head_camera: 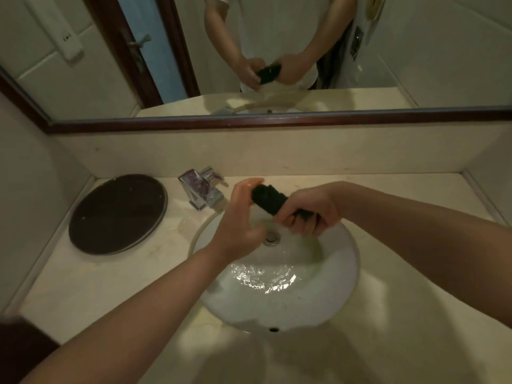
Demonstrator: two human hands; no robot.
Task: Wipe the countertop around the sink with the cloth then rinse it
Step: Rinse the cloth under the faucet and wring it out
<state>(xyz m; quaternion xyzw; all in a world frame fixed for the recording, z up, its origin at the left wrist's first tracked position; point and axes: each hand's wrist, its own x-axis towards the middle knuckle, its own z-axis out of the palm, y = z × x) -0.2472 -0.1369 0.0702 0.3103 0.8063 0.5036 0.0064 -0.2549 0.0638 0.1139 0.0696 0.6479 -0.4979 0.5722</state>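
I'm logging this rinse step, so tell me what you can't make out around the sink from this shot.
Head view only:
- Black cloth: rolled up, its middle covered by the right hand.
- Left hand: seen from its back, so whether it grips the cloth end is unclear.
- Faucet spout: hidden behind the left hand, so running water cannot be confirmed.
- Sink left rim: covered by the left forearm.
- Countertop front edge: cut off by the frame.

dark round tray (117,214) left of chrome faucet (202,189), wood-framed mirror (83,79)
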